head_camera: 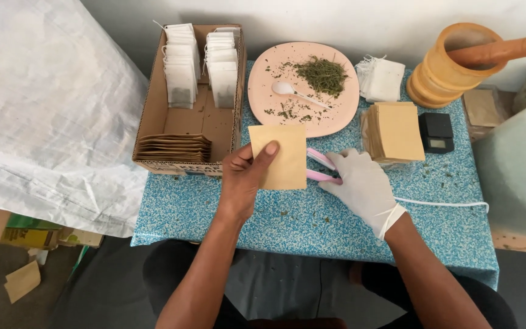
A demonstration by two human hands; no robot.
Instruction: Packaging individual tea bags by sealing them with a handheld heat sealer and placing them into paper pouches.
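Observation:
My bare left hand [245, 176] pinches a square tan paper envelope [282, 153] by its left edge, held just above the blue speckled table [312, 222]. My right hand [363, 183], in a white glove, presses down on a small pink and white heat sealer [322, 168] whose jaws clamp the envelope's right edge. A white cord [445, 203] runs from the sealer toward the right.
A cardboard box [153, 113] at the left holds white tea bags and stacked tan envelopes. Behind are a pink plate [263, 73] with dried green herbs and a white spoon [290, 91], a tan envelope stack [397, 131], white bags [385, 79], a black scale [436, 131], and a wooden mortar [448, 70].

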